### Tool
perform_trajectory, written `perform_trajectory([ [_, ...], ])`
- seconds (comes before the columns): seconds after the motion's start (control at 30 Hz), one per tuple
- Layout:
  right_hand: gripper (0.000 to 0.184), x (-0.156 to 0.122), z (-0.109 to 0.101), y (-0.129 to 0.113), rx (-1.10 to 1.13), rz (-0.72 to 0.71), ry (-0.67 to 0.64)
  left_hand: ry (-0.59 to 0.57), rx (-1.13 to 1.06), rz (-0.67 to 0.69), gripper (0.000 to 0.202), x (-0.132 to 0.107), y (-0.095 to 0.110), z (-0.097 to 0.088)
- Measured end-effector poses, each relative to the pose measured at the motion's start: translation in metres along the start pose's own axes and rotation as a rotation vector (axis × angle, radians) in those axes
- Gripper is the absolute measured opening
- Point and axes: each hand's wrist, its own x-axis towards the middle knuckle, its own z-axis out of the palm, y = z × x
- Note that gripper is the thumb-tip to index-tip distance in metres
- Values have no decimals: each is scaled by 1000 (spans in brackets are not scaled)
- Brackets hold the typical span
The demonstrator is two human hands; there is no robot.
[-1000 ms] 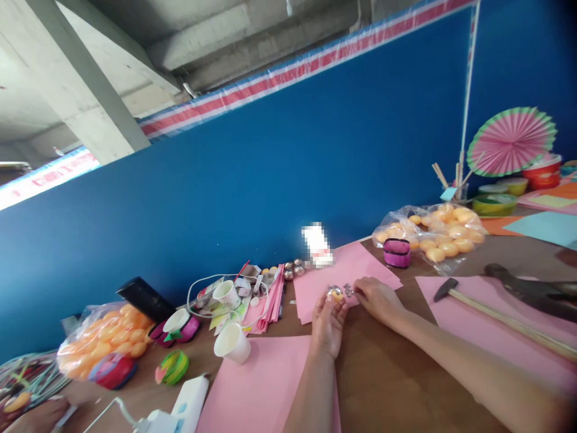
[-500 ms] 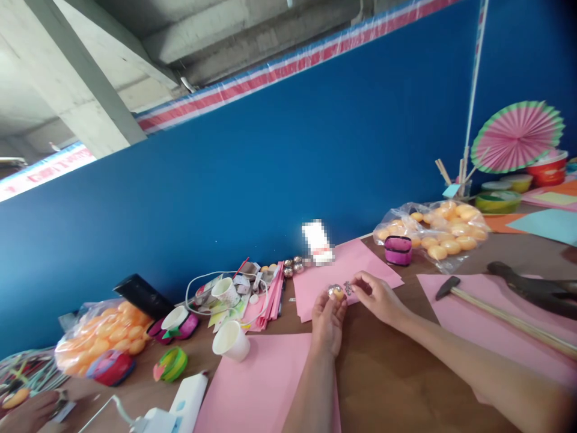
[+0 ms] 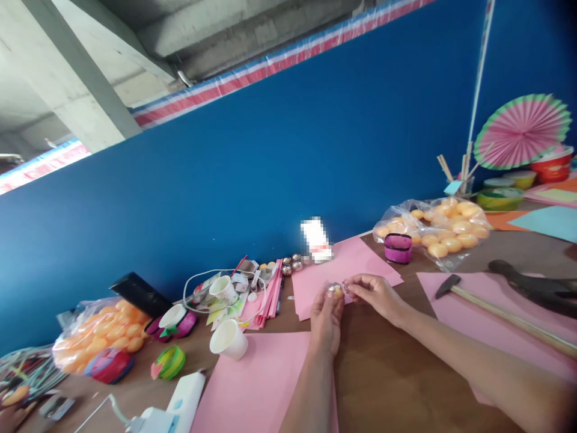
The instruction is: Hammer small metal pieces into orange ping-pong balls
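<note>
My left hand [image 3: 326, 325] is closed around a small orange ball [image 3: 336, 291] partly covered in shiny silver, held just over the near edge of a pink sheet [image 3: 311, 297]. Thumb and fingertips of my right hand [image 3: 376, 294] pinch a small dark silvery piece [image 3: 346, 288] right beside the ball. Whether the piece touches the ball I cannot tell. Several shiny silver balls [image 3: 291, 265] sit at the back by the blue wall, left of a blurred-out bright object [image 3: 318, 239].
A hammer [image 3: 509, 310] and black-handled tool [image 3: 536, 285] lie right. Bags of orange balls [image 3: 451, 225] stand at both sides. Left are a white cup [image 3: 229, 340], power strip [image 3: 187, 394], paper pile [image 3: 265, 294] and, at the edge, another person's hand [image 3: 11, 415] near an orange ball.
My right fingers have moved left with the silvery piece, closer to the ball. My left hand stays almost in place. The other person's hand at bottom left has drawn back to the left.
</note>
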Motion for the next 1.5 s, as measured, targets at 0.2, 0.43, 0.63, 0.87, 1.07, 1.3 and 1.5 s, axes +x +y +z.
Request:
perform_trajectory([
  [0.2, 22, -1, 3, 4, 37, -9, -57, -19, -17, 1, 37, -1, 1, 2],
  [0.43, 17, -1, 3, 4, -67, -97, -18, -41, -2, 0, 35, 0, -1, 1],
  [0.63, 19, -3, 4, 1, -34, -18, -54, -64, 6, 12, 37, 0, -3, 0],
  [0.87, 20, -3, 4, 2, -55, 7, -50, -66, 28, 14, 37, 2, -5, -3],
  [1.07, 23, -4, 4, 2, -64, 17, -43, -90, 35, 21, 37, 2, -5, -3],
  [1.3, 22, -4, 4, 1, -56, 22, -47, -96, 37, 29, 36, 2, -5, -3],
  [1.5, 21, -4, 5, 0, -47, 31, -49, -99, 26, 21, 37, 3, -5, -4],
])
